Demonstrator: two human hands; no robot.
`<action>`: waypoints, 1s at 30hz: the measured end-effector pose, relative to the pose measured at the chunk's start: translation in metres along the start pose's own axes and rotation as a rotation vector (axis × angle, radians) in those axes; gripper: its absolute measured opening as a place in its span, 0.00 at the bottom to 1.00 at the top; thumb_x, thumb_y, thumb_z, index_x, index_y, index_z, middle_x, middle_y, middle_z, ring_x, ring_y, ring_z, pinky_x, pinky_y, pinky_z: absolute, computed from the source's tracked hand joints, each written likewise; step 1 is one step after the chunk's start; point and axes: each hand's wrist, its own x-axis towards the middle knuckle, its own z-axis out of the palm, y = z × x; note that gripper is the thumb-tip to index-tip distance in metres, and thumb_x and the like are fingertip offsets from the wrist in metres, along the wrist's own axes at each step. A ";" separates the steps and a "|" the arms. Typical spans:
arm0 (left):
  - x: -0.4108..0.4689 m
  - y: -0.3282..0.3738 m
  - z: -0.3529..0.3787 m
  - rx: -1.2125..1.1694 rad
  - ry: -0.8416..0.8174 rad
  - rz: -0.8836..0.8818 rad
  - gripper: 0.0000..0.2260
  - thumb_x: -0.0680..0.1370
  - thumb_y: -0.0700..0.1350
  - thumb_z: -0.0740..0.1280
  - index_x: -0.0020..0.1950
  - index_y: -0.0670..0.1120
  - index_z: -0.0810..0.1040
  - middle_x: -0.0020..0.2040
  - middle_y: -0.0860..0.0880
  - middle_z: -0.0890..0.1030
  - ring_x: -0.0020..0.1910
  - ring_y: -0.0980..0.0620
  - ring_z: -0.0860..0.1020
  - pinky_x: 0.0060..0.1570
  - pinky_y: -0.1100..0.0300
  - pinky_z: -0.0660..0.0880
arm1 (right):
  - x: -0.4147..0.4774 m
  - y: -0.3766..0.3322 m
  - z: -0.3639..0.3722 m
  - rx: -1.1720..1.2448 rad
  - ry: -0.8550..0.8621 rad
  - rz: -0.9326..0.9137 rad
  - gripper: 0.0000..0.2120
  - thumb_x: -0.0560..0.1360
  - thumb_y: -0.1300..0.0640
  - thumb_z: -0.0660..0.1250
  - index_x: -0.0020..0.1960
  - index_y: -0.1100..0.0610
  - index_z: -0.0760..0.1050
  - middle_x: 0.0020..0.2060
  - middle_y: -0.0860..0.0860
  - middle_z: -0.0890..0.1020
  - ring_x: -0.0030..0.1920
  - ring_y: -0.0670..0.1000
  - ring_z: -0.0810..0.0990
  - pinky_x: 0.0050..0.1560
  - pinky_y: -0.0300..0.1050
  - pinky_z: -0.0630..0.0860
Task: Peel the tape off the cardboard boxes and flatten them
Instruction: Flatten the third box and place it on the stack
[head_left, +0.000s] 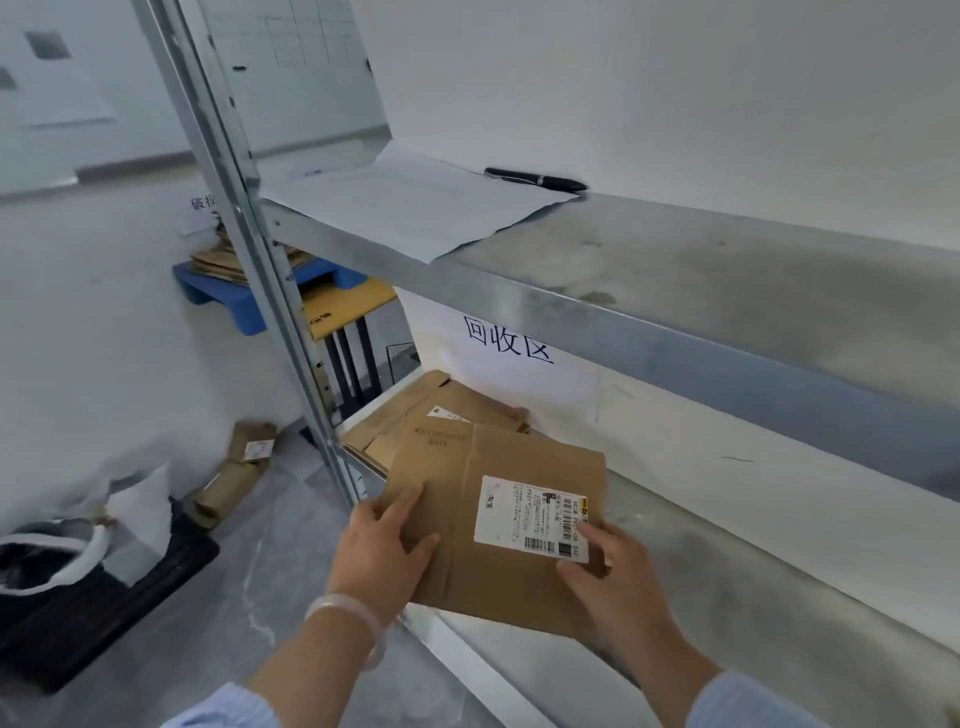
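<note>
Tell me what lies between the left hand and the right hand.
In the head view, the flattened cardboard box spans the stretch between the left hand and the right hand. Both hold it, and its white label sits under the right thumb.

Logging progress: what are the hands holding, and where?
Both hands hold one flattened cardboard box: left hand on its near left edge, right hand at its near right corner, thumb on the label.
</note>
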 end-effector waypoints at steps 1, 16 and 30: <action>0.015 -0.005 -0.009 0.027 0.007 -0.004 0.28 0.76 0.61 0.65 0.74 0.65 0.59 0.69 0.52 0.62 0.65 0.49 0.67 0.67 0.53 0.70 | 0.011 -0.007 0.011 0.017 -0.012 0.008 0.25 0.71 0.57 0.75 0.67 0.53 0.76 0.65 0.50 0.74 0.65 0.51 0.73 0.69 0.52 0.70; 0.212 -0.055 -0.041 0.301 -0.199 0.140 0.37 0.69 0.76 0.56 0.75 0.65 0.53 0.74 0.49 0.58 0.72 0.44 0.61 0.69 0.47 0.63 | 0.111 -0.057 0.140 0.105 0.157 0.229 0.21 0.70 0.53 0.73 0.62 0.43 0.76 0.66 0.44 0.73 0.64 0.48 0.73 0.68 0.53 0.71; 0.291 -0.073 -0.007 0.574 -0.311 0.355 0.35 0.73 0.72 0.56 0.76 0.63 0.49 0.77 0.47 0.52 0.75 0.43 0.55 0.71 0.44 0.57 | 0.122 -0.064 0.175 -0.538 -0.025 0.266 0.47 0.69 0.31 0.66 0.78 0.39 0.42 0.75 0.37 0.35 0.77 0.50 0.42 0.77 0.55 0.51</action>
